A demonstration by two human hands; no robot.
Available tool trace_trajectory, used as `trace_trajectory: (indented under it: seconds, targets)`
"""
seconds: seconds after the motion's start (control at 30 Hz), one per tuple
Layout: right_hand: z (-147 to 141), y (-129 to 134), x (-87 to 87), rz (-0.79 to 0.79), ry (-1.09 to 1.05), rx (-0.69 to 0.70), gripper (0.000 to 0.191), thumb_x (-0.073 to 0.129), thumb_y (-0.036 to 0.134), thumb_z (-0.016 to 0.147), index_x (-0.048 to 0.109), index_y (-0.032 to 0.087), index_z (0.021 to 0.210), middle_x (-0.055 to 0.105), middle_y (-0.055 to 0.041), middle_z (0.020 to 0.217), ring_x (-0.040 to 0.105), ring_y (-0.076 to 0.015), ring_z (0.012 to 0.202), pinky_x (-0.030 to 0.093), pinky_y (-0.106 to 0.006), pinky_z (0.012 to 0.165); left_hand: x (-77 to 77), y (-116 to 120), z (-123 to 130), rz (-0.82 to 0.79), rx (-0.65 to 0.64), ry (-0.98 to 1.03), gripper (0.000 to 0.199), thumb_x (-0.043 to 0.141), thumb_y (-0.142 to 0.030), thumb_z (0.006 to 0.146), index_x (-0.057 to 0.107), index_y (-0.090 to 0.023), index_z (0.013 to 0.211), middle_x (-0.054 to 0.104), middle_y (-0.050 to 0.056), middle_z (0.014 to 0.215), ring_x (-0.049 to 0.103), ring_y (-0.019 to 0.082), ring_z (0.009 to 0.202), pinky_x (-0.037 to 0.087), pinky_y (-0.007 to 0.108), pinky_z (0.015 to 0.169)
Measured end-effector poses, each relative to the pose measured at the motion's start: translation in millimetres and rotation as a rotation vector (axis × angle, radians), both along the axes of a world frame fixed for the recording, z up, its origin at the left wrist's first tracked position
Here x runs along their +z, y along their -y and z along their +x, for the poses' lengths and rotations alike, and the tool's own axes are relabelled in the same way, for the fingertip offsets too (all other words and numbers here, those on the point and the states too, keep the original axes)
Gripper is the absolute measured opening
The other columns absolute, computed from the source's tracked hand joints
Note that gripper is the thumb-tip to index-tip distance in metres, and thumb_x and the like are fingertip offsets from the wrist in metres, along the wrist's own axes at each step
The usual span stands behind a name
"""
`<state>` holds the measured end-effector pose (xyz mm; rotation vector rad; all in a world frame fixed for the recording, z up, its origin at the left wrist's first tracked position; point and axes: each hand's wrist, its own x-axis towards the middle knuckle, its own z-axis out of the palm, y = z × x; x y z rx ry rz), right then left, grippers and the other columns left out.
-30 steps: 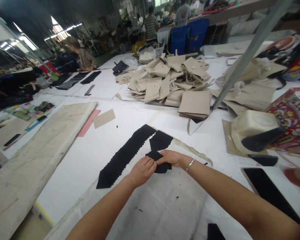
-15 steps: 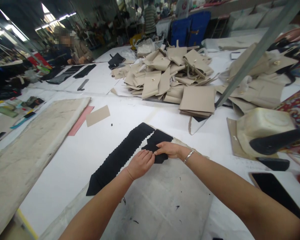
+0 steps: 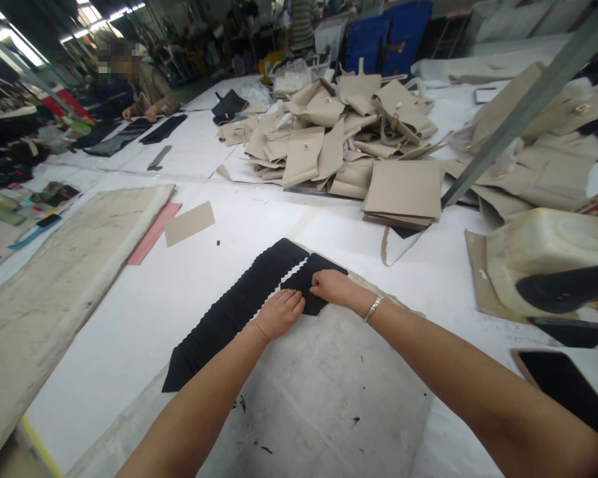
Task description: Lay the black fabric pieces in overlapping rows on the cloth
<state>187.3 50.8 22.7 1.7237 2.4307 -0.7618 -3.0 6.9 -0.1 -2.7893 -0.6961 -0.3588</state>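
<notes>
Right hand (image 3: 337,287) farther from left (image 3: 282,313), over black strip (image 3: 306,273)

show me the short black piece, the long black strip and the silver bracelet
Short black piece (image 3: 305,271), head view: its uncovered far part.
Long black strip (image 3: 233,309), head view: middle of upper face.
Silver bracelet (image 3: 372,309), head view: its band.
</notes>
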Motion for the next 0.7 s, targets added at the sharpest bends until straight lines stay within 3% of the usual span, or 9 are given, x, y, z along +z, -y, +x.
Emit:
trace_trajectory:
  seconds: [0.27, 0.7]
  targets:
    - [20.1, -1.7, 2.8, -0.086, -0.090, -0.040, 0.018, 0.055, 0.028, 0.076, 0.069, 0.017, 0.080, 0.067, -0.0038, 0.074, 0.058, -0.0142, 0.068, 0.037, -0.021, 0.060, -3.6, 3.6, -3.6, 0.040, -0.004, 0.000, 0.025, 0.039, -0.011, 0.085, 0.058, -0.008, 0.101, 0.063, 0.014, 0.105, 0.058, 0.020, 0.097, 0.048, 0.034, 0.083]
    - [14.6, -0.2, -5.7, -0.047, -0.066, -0.067, 0.017, 0.057, 0.027, 0.074, 0.070, 0.017, 0.074, 0.067, -0.0060, 0.075, 0.060, -0.0160, 0.070, 0.039, -0.022, 0.059, 3.0, 3.6, -3.2, 0.022, -0.035, -0.062, 0.025, 0.038, -0.011, 0.085, 0.059, -0.007, 0.100, 0.063, 0.015, 0.103, 0.059, 0.020, 0.095, 0.049, 0.034, 0.080]
